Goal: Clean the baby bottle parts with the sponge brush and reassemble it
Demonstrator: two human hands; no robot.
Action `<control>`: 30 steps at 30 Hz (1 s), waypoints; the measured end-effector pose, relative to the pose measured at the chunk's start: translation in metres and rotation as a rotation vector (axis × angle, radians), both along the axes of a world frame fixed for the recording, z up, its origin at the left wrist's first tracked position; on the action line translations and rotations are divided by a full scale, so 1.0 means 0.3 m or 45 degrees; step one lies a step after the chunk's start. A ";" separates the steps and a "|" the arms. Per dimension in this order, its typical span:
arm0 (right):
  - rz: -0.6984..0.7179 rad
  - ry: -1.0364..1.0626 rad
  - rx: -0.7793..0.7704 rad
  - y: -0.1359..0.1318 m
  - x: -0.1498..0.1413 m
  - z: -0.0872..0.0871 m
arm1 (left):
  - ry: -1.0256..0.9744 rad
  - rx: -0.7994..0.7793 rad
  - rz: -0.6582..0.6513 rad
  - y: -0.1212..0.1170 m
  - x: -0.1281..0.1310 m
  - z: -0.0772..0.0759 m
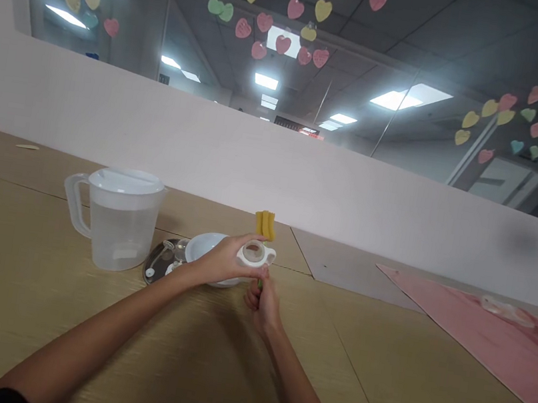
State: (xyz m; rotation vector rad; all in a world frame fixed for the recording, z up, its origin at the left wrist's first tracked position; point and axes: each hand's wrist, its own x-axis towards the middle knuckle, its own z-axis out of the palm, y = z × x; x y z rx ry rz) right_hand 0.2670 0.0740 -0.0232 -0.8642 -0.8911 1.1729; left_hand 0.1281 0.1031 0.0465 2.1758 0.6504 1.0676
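Note:
My left hand (227, 259) grips a small white plastic piece (257, 253) with a round opening, held above a white bowl (204, 246). My right hand (263, 305) is closed around a thin green handle (259, 283). A yellow brush head (264, 224) stands above the white piece, and it appears to belong to that handle. The white piece and my left fingers hide the middle of the brush. I cannot tell whether the brush passes through the opening. Both hands are close together and the bowl's lower part is partly hidden.
A clear plastic pitcher (119, 219) with a white lid and some water stands left of the bowl. A round glass lid (159, 260) with a dark rim lies between them. A pink sheet (481, 334) and a grey mat (355, 268) lie on the wooden table (33, 287), with a white wall behind.

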 end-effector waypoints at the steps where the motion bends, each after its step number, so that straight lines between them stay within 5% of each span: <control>1: 0.003 -0.005 0.000 -0.001 -0.001 0.002 | -0.009 0.002 -0.010 0.000 0.000 -0.001; 5: 0.007 -0.017 -0.012 -0.005 -0.006 0.005 | -0.046 0.077 0.015 0.008 -0.006 0.004; 12: -0.260 -0.132 0.068 0.002 0.024 0.009 | 0.135 0.296 0.423 0.109 -0.092 0.014; 22: -0.513 -1.537 0.617 0.006 0.069 -0.055 | 0.499 0.547 0.643 0.225 -0.225 -0.005; 30: -0.921 -2.284 0.945 0.013 0.109 -0.055 | 0.816 0.945 0.579 0.194 -0.169 -0.018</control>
